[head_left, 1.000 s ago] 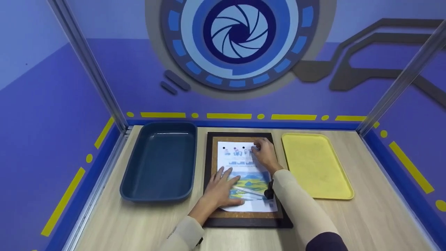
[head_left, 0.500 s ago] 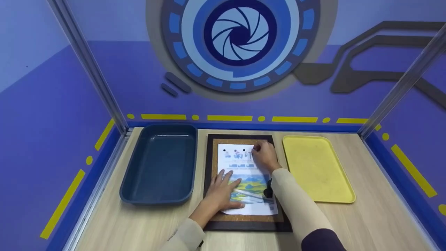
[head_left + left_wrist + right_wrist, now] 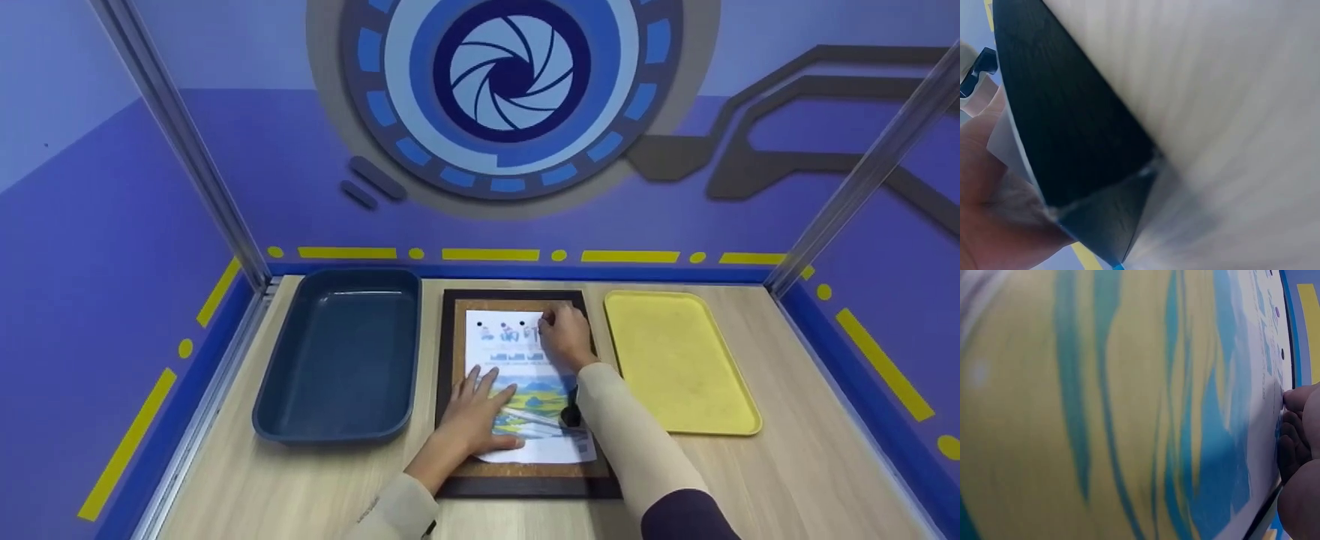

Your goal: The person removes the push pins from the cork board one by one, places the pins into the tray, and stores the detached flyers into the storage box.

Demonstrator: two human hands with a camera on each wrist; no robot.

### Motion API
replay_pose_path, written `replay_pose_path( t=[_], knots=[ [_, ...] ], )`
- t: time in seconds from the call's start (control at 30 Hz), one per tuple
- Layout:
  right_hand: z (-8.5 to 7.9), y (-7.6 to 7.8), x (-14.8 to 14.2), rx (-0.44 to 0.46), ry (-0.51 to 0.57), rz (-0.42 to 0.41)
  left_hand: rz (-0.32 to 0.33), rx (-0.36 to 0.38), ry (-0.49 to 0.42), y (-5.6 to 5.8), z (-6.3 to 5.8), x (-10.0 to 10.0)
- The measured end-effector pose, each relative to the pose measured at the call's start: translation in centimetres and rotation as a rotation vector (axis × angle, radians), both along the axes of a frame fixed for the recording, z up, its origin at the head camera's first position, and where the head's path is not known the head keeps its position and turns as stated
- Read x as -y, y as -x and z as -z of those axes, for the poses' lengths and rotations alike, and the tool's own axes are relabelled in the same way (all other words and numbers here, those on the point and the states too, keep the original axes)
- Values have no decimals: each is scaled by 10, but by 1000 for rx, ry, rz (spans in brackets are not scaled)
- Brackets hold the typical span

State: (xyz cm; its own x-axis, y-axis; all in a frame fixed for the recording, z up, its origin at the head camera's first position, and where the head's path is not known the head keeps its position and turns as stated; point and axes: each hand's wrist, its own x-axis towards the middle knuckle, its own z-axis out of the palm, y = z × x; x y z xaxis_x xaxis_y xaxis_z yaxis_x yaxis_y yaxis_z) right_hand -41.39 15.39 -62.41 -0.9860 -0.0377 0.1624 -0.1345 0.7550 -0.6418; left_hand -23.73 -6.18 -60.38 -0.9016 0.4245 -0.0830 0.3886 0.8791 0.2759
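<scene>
A printed sheet of paper (image 3: pixel 517 360) with a blue and yellow landscape lies on a cork board (image 3: pixel 499 470) with a black frame. Along its top edge runs a row of small dark round spots (image 3: pixel 479 324), which look like thumbtacks. My left hand (image 3: pixel 472 416) rests spread on the lower left of the sheet. At the top right corner, in line with the spots, my right hand (image 3: pixel 566 337) pinches with curled fingers; whatever is between the fingertips is hidden. The right wrist view shows these fingers (image 3: pixel 1297 402) against the paper. The black frame (image 3: pixel 1067 112) fills much of the left wrist view.
A deep dark blue tray (image 3: pixel 341 360) stands left of the board. To the right lies a shallow yellow tray (image 3: pixel 682 367). Blue printed wall panels close off the back and both sides of the wooden table (image 3: pixel 795 472). A small black device (image 3: pixel 571 416) sits by the right sleeve.
Both hands keep their places on the sheet, the right one at the top right corner throughout. The head view has shifted slightly.
</scene>
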Motion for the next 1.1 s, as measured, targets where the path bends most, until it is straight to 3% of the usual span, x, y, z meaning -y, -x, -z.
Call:
replay_pose_path(
  t=[0.43,0.77,1.1],
  knots=[
    [0,-4,-2,37,96,16,3,2,15,-2,1,0],
    [-3,-4,-5,145,208,38,10,-5,-4,-3,0,1],
    [-2,-4,-6,107,161,23,6,12,7,-2,1,0]
  ],
)
